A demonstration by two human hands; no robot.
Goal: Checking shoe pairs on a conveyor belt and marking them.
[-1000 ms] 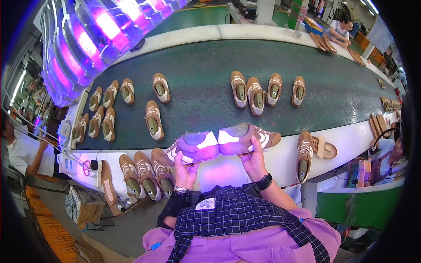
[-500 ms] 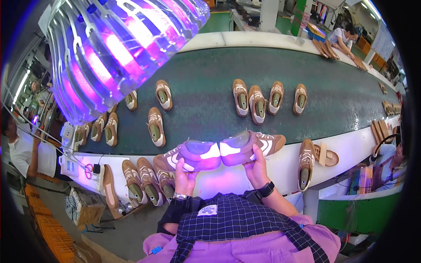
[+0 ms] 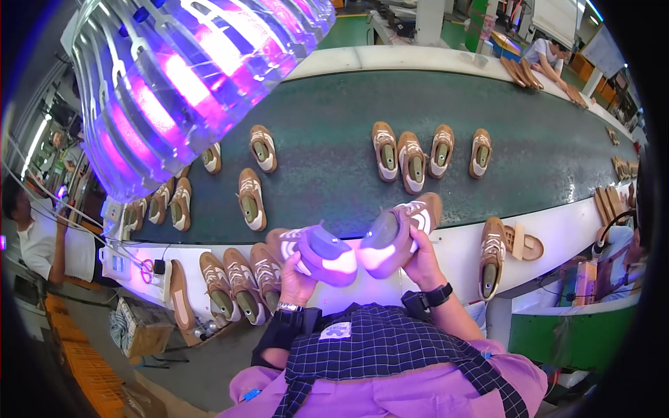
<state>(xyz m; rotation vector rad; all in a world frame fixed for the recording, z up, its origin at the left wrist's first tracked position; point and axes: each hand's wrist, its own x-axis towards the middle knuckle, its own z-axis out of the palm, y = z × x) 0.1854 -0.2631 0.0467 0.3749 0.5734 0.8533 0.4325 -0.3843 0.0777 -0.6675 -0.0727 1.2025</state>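
My left hand [image 3: 298,281] grips a brown sneaker [image 3: 317,256] with white stripes and a dark form inside it. A matching sneaker [image 3: 390,244] is held by my right hand [image 3: 422,260], its toe pointing up and to the right. Both are lifted in front of me, heels toward each other with a small gap, lit purple by the caged lamp [image 3: 188,90] at the upper left. Left of my left hand, several brown sneakers [image 3: 240,285] rest on the white ledge. Beyond my right hand another sneaker [image 3: 492,258] sits next to a tan sole [image 3: 526,245].
A dark green conveyor belt [image 3: 320,111] carries several sneakers [image 3: 411,160] past the white ledge [image 3: 446,275]. Scissors [image 3: 147,270] and cables lie at the left. One person [image 3: 547,59] leans over the far right edge; others are at both sides. Orange crates [image 3: 73,355] stand lower left.
Both sneakers have tilted, so their openings face me more and their heels sit lower. The right sneaker's toe has swung upward. My hands still hold them.
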